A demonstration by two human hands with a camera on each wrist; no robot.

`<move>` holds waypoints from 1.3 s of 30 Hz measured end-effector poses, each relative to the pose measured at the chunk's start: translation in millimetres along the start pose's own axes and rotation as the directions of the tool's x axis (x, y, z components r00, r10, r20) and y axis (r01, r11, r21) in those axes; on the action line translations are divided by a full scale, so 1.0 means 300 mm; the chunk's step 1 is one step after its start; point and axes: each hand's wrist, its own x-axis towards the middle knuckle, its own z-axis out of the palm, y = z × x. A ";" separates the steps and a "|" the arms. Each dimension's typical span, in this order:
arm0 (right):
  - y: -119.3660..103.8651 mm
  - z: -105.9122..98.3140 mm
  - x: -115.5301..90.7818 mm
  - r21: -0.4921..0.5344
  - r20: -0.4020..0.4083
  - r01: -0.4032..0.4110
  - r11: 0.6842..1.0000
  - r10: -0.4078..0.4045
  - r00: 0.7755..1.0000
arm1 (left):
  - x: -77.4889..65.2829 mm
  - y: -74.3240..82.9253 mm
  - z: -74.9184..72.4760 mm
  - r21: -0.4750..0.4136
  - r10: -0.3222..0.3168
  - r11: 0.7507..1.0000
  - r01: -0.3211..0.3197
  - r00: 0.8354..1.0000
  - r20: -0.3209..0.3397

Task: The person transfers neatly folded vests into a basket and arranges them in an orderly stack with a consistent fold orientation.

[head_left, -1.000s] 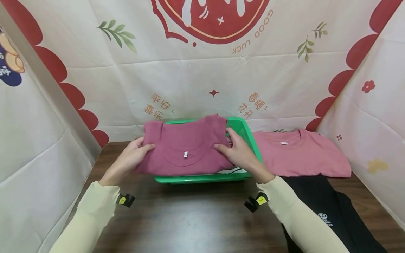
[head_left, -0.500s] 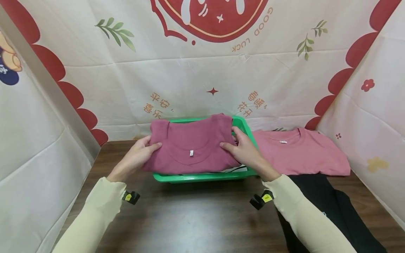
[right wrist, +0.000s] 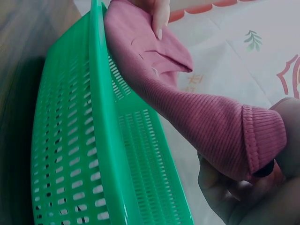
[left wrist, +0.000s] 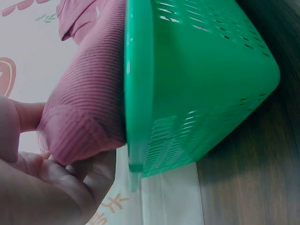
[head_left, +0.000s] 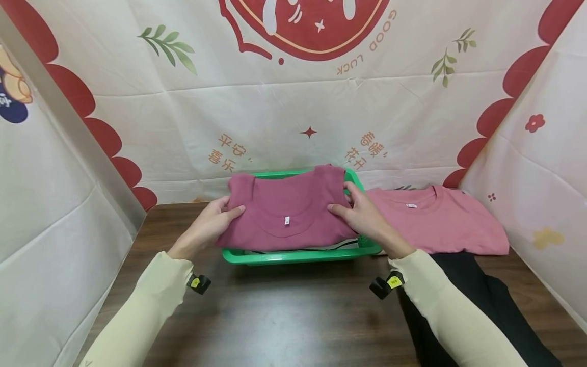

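A folded mauve-pink T-shirt with a small white neck label is held level over the green plastic basket. My left hand grips its left edge, thumb on top and fingers beneath. At the opposite edge my right hand pinches the shirt the same way. In the left wrist view the shirt's ribbed side lies against the basket rim. The right wrist view shows the right end of the shirt raised above the rim. Striped fabric shows inside the basket, mostly hidden under the shirt.
To the basket's right lies a lighter pink folded T-shirt. A black garment lies in front of it, partly covered by my right sleeve. A printed white cloth hangs behind the brown wooden table.
Both hands have moved to the right with the mauve-pink T-shirt, bringing it more squarely over the basket. The basket, lighter pink T-shirt and black garment have stayed in place.
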 end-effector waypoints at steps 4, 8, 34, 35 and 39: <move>0.008 -0.013 0.007 -0.018 0.003 -0.017 1.000 0.017 1.000 | 0.011 0.005 0.010 -0.045 -0.017 0.999 0.018 1.000 0.016; 0.020 -0.023 0.014 -0.035 0.011 -0.031 0.999 0.031 0.999 | 0.030 0.005 0.020 -0.104 -0.024 0.994 0.028 0.999 0.041; 0.095 -0.064 0.046 -0.111 0.015 -0.088 0.990 0.091 0.996 | 0.094 0.022 0.049 0.160 -0.013 0.987 0.012 1.000 0.004; 0.096 -0.064 0.048 -0.114 0.015 -0.089 0.990 0.091 0.996 | 0.096 0.021 0.050 0.156 -0.014 0.988 0.013 1.000 0.003; 0.102 -0.064 0.057 -0.129 0.018 -0.075 0.989 0.078 0.997 | 0.106 0.018 0.053 0.158 -0.009 0.987 0.009 1.000 -0.002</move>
